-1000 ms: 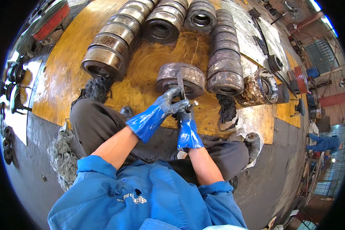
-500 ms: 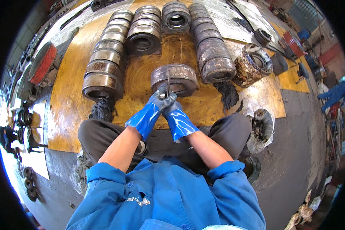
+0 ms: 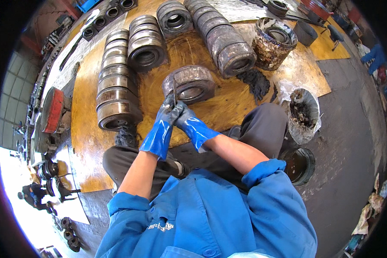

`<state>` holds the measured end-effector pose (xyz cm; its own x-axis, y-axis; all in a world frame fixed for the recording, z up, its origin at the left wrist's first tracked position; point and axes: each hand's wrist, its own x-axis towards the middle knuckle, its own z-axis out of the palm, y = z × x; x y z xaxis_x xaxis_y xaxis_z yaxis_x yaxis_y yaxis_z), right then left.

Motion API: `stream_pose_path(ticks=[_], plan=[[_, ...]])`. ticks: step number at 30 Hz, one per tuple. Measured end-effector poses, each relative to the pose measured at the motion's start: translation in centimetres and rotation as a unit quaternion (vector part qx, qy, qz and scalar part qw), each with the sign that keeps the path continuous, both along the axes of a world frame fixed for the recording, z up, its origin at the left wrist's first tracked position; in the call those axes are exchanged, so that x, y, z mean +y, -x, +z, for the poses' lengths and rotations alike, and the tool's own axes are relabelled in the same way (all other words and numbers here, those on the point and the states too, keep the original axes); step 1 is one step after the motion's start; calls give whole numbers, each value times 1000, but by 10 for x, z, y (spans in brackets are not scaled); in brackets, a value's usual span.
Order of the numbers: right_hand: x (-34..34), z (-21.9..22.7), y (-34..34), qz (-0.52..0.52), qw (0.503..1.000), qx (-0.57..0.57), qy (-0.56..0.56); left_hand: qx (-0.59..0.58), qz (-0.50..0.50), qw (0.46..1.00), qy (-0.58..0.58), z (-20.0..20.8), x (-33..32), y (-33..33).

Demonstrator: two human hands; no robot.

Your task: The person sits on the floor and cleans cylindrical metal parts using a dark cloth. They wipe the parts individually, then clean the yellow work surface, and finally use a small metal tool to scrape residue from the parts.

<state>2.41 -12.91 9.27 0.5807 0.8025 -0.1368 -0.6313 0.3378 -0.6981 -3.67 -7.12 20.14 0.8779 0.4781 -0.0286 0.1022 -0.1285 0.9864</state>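
Note:
In long blue rubber gloves with darkened fingers, my left hand and my right hand come together in front of me. Both are closed around the lower end of a thin, straight metal tool that points away from me; its exact kind cannot be made out. Just beyond the gloves a thick metal ring stands on its edge, its bore facing me. The tool's upper part overlaps the ring's left side; whether they touch is unclear. My fingers hide the tool's lower end.
Left and right of the ring run rows of metal rings on a stained yellow board. Dark rags, a grimy bucket, a plastic-lined container and a basin of dark liquid lie to the right.
The view has swung, so the ring and rows sit differently in the picture. My hands stay together on the tool, now nearer the ring's left side.

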Motion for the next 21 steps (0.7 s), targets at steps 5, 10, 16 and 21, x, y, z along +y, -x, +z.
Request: stream_pose_path(ticks=[5, 10, 16, 21], plan=[[19, -2, 5, 2, 995, 75, -72, -15, 12, 998, 63, -30, 21, 10], [4, 9, -2, -22, 999, -25, 17, 25, -11, 998, -57, -44, 32, 5], [-81, 109, -21, 65, 891, -383, 234, 88, -4, 984, -154, -25, 57, 24], [-113, 156, -67, -2, 942, -293, 167, 132, -86, 870, -466, 28, 56, 36]])
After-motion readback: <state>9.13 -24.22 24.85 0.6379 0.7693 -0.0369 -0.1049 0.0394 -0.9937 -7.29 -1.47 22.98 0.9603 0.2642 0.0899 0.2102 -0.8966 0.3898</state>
